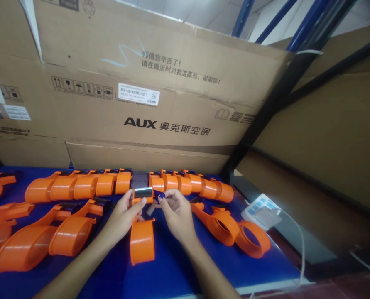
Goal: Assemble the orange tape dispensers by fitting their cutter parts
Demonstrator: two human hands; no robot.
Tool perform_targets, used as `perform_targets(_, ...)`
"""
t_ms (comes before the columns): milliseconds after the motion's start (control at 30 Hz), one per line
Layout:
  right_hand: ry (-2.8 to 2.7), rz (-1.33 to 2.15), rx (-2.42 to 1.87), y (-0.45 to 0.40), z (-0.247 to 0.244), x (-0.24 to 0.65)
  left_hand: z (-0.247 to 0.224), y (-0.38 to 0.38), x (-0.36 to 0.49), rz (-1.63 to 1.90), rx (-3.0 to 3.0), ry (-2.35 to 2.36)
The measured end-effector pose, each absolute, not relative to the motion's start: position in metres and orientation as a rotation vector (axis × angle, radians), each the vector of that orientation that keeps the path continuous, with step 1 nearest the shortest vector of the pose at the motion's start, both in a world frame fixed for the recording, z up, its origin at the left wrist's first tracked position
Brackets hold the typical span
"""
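My left hand (129, 211) is closed around the head of an orange tape dispenser (142, 243), its thumb on the front below a toothed metal blade (143, 192). The dispenser's round orange body hangs below the fingers, over the blue table. Just right of the blade, my right hand (174, 207) pinches a small dark blue piece (159, 195) between thumb and fingers. A small greyish flat piece (151, 209) shows between the two hands; what it belongs to is unclear.
Several orange dispensers (85, 187) line the back of the blue table (172, 270), with others at left and right. Behind stands a large cardboard sheet (178, 104). A white device (261, 211) with a cable lies right, near a dark frame post (253, 128).
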State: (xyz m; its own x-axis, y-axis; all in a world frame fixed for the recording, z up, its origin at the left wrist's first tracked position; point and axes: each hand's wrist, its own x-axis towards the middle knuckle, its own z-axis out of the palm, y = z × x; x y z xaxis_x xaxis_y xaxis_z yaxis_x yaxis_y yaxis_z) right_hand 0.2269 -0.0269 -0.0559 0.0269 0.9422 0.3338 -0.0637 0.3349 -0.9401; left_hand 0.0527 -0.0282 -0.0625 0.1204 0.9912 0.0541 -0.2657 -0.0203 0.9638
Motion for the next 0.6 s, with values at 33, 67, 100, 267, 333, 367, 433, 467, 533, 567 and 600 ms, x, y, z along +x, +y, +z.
perform_targets(33, -1.33, 0.922, -0.942, -0.028, -0.057, 0.227, -0.063, -0.028, 0.053, 1.26, 1.101, 0.901)
perform_targets(67, -1.38, 0.858, -0.977, -0.028, -0.057, 0.227, -0.064, -0.027, 0.053, 1.259, 1.11, 0.898)
perform_targets(100, -1.438, 0.789, -1.014, -0.029, -0.058, 0.228, -0.065, -0.027, 0.053, 1.257, 1.117, 0.894)
perform_targets(267, -1.645, 0.601, -1.101, -0.034, -0.056, 0.229, -0.064, -0.03, 0.056, 1.239, 1.089, 0.871)
perform_targets(333, -1.656, 0.602, -1.095, -0.037, -0.053, 0.228, -0.062, -0.032, 0.057, 1.251, 1.074, 0.869)
perform_targets(367, -1.666, 0.598, -1.092, -0.037, -0.052, 0.228, -0.062, -0.032, 0.057, 1.262, 1.071, 0.868)
perform_targets(433, -1.695, 0.583, -1.084, -0.039, -0.049, 0.227, -0.061, -0.032, 0.057, 1.284, 1.078, 0.865)
perform_targets(467, -1.708, 0.569, -1.084, -0.039, -0.048, 0.227, -0.061, -0.032, 0.057, 1.289, 1.086, 0.864)
perform_targets(533, -1.726, 0.534, -1.089, -0.039, -0.046, 0.227, -0.063, -0.031, 0.056, 1.293, 1.102, 0.865)
perform_targets(567, -1.738, 0.516, -1.096, -0.039, -0.046, 0.228, -0.064, -0.03, 0.056, 1.291, 1.109, 0.868)
perform_targets(600, -1.752, 0.498, -1.103, -0.038, -0.047, 0.228, -0.065, -0.029, 0.056, 1.286, 1.116, 0.874)
